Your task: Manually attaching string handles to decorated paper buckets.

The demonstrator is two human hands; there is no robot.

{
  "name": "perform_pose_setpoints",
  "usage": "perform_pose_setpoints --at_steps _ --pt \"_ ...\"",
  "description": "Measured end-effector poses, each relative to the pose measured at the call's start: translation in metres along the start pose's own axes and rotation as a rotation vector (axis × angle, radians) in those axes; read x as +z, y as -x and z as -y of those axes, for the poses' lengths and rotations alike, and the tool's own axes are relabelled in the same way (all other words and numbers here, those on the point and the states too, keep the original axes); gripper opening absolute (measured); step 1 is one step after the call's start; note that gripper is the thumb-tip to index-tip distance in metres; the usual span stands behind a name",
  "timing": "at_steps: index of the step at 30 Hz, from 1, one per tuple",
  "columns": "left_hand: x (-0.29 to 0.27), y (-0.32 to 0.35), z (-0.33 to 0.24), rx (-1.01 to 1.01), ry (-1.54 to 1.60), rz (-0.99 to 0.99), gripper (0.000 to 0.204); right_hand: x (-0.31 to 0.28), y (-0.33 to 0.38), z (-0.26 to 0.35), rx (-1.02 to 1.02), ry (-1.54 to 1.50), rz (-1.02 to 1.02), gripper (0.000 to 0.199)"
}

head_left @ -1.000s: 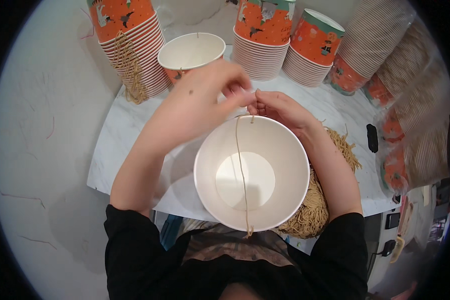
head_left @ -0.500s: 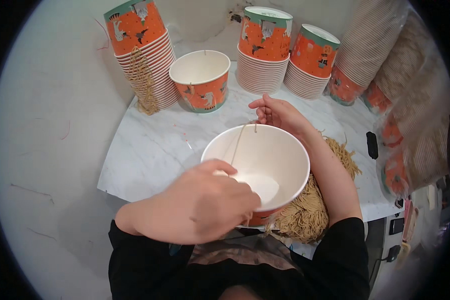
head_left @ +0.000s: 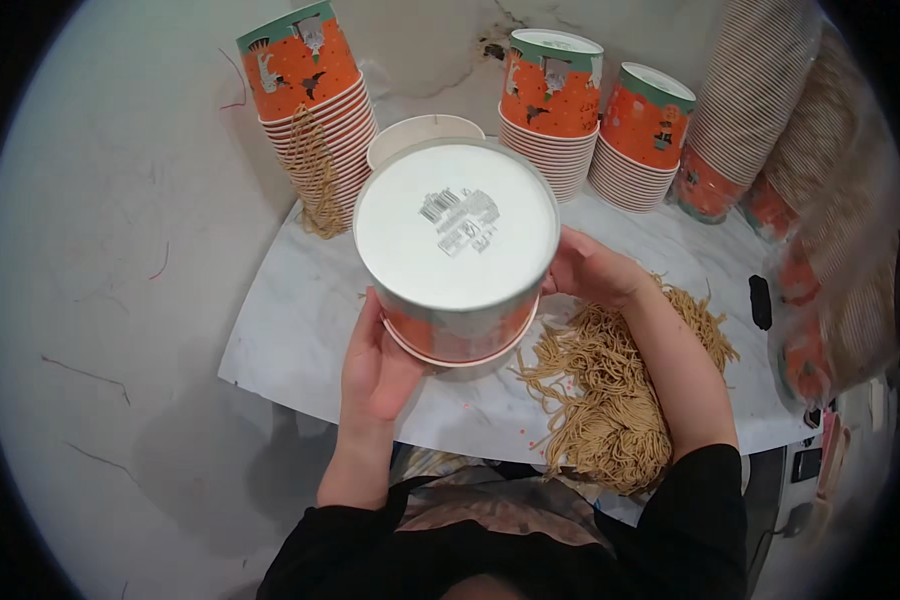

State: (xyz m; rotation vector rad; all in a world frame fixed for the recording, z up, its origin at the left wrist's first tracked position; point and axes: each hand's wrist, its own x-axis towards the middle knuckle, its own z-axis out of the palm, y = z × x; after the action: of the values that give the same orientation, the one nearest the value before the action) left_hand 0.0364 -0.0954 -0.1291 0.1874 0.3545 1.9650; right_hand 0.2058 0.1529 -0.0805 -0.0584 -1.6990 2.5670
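Observation:
An orange paper bucket (head_left: 457, 270) with a green band is upside down between my hands, its white printed base facing up. My left hand (head_left: 382, 362) grips its lower left side near the rim, fingers partly hidden behind the wall. On the other side my right hand (head_left: 595, 268) is closed against the wall, its fingertips mostly out of sight. The bucket's open end faces the table, so its inside is hidden. Beside my right forearm lies a heap of tan cords (head_left: 610, 420). Behind the held bucket, another white-lined bucket (head_left: 425, 130) shows only part of its rim.
A nested stack of orange buckets (head_left: 330, 125) stands at the back left with a tan cord strand hanging on it. Two more stacks (head_left: 550, 110) stand at the back. Plastic-wrapped stacks (head_left: 750, 120) line the right side. A small black object (head_left: 760, 302) lies on the marbled table (head_left: 290, 330).
The bucket was upright with its mouth toward me; it has been lifted and turned upside down. My left hand has moved from over its mouth to its outer side; my right hand now grips it.

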Motion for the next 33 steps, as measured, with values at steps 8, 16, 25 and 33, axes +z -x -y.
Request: perform_pose_setpoints --at_steps 8,16,25,33 --pt "-0.019 0.015 -0.006 0.019 -0.462 0.238 0.052 0.002 0.0 -0.001 -0.066 0.344 -0.129 0.064" --pt "-0.002 0.022 -0.008 0.234 -0.806 0.104 0.061 0.005 -0.004 -0.009 -0.087 0.323 -0.152 0.055" --pt "-0.042 0.003 -0.038 0.329 -0.375 0.234 0.043 0.016 -0.004 -0.005 -0.047 0.256 -0.001 0.074" --pt "-0.052 -0.017 -0.121 0.217 -0.06 -0.026 0.043 0.045 -0.004 -0.025 0.169 0.158 0.374 0.08"
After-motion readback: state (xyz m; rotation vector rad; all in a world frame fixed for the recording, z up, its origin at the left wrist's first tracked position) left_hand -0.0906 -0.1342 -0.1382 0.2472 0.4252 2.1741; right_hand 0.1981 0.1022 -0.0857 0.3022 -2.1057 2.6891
